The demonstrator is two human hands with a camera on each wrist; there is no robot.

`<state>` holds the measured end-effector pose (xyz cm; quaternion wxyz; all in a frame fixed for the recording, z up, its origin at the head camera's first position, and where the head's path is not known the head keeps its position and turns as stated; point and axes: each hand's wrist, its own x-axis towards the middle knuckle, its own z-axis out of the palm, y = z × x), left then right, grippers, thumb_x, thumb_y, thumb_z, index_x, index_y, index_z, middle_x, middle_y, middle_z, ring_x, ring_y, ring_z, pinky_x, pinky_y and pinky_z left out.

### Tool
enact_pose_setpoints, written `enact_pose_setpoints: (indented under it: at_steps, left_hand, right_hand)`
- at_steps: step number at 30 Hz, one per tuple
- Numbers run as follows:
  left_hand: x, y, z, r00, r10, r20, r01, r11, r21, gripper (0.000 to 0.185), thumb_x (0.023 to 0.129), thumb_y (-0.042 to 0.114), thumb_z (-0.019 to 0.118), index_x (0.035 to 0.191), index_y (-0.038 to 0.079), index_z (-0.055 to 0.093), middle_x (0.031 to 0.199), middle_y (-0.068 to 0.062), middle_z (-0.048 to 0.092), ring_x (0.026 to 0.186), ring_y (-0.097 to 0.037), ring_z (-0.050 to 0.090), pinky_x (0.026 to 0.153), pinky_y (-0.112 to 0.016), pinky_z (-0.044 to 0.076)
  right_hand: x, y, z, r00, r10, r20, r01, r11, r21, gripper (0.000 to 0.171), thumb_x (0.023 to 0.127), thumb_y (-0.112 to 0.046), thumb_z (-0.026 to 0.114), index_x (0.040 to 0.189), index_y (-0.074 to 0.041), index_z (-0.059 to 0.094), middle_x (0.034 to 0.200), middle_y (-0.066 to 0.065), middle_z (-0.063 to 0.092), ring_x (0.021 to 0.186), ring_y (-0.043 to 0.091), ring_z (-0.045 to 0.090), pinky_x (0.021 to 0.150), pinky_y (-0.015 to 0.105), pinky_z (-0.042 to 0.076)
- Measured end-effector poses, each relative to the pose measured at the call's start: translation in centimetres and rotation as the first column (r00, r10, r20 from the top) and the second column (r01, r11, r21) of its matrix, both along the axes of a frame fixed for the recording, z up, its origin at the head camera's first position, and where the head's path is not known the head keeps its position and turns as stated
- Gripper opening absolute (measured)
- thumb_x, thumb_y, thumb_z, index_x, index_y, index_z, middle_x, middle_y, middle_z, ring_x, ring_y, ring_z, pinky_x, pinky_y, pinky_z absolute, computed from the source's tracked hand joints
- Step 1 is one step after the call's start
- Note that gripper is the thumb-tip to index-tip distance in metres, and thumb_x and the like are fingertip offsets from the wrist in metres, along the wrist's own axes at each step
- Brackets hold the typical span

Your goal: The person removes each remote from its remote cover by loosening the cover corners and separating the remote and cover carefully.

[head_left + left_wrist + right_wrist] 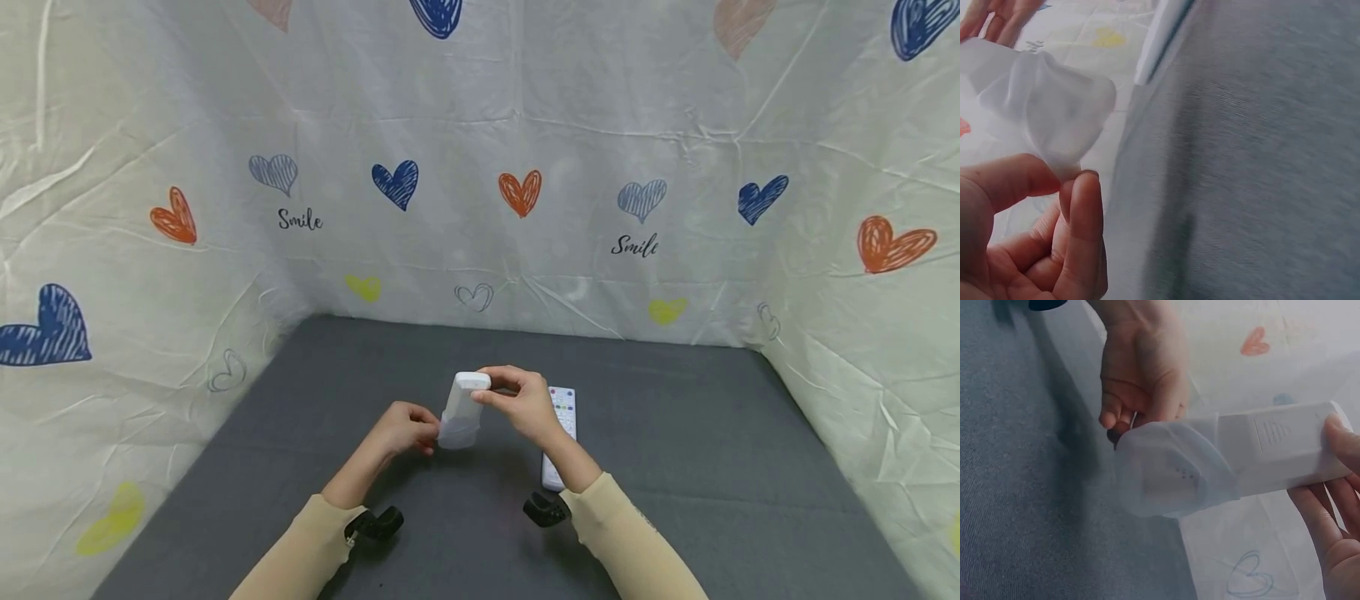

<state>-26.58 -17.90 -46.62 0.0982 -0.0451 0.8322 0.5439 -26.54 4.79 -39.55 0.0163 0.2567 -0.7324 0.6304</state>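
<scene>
A white remote control (1279, 440) is held up over the table, its ridged battery cover showing in the right wrist view. My right hand (527, 406) grips one end of it between thumb and fingers. Around the other end sits a translucent soft sleeve (1160, 469), wrinkled and loose, covering only part of the remote. My left hand (405, 429) pinches the sleeve's edge between thumb and fingertip, which shows close up in the left wrist view. Partly behind my right wrist, a second white remote (564, 408) with coloured buttons lies on the table.
Dark grey cloth covers the table (675, 433). White curtains (570, 100) printed with hearts and "Smile" enclose its back and both sides. A black wrist camera (373, 525) is at my left sleeve, and another black camera (546, 510) at my right.
</scene>
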Motion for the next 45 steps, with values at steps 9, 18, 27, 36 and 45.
enact_pose_setpoints:
  at_steps: [9,18,27,36,45]
  left_hand:
    - [-0.5,-0.2,0.6,1.000,-0.018,0.002,0.018,1.000,-0.009,0.010,0.084,0.001,0.062,0.088,-0.006,0.067,0.074,-0.011,0.065,0.057,-0.016,0.062,0.060,-0.038,0.057]
    - [-0.8,-0.9,0.5,0.999,-0.028,0.030,0.026,0.997,0.073,0.013,0.087,0.003,0.060,0.095,-0.007,0.064,0.078,-0.009,0.065,0.063,-0.015,0.062,0.063,-0.035,0.057]
    - [-1.1,-1.7,0.6,0.999,0.000,0.051,-0.009,0.987,0.162,0.013,0.088,0.005,0.061,0.097,-0.004,0.064,0.080,-0.006,0.066,0.068,-0.014,0.064,0.063,-0.029,0.055]
    - [-1.1,-2.0,0.9,0.999,0.037,0.024,-0.041,0.983,0.181,0.015,0.089,0.005,0.060,0.099,-0.006,0.063,0.080,-0.004,0.064,0.068,-0.014,0.063,0.065,-0.029,0.055]
    - [-1.6,-2.3,0.8,0.997,0.073,-0.025,-0.069,0.987,0.144,0.024,0.089,0.008,0.064,0.108,-0.007,0.065,0.092,-0.006,0.068,0.073,-0.012,0.061,0.072,-0.034,0.055]
  right_hand:
    - [-0.4,0.1,-0.3,1.000,0.008,0.013,-0.008,1.000,-0.019,0.029,0.081,-0.006,0.073,0.108,0.001,0.068,0.103,0.019,0.069,0.091,0.017,0.067,0.075,0.025,0.055]
    - [-0.3,0.1,-0.3,0.995,0.074,0.066,-0.073,0.997,-0.010,0.030,0.081,-0.004,0.073,0.109,0.002,0.067,0.108,0.021,0.067,0.099,0.031,0.065,0.076,0.026,0.056]
    - [-0.8,0.3,-1.2,0.991,0.080,0.107,-0.082,0.996,0.016,0.031,0.081,-0.006,0.073,0.111,-0.003,0.068,0.111,0.016,0.068,0.101,0.029,0.066,0.080,0.029,0.056]
    - [-2.2,0.2,-3.2,0.991,0.075,0.110,-0.078,0.997,0.016,0.033,0.078,-0.015,0.076,0.111,-0.013,0.071,0.111,0.009,0.069,0.098,0.019,0.068,0.080,0.029,0.056]
    - [-2.0,0.2,-3.3,0.994,0.074,0.081,-0.078,0.996,0.045,0.034,0.078,-0.020,0.077,0.111,-0.018,0.071,0.111,0.005,0.069,0.096,0.017,0.068,0.079,0.028,0.056]
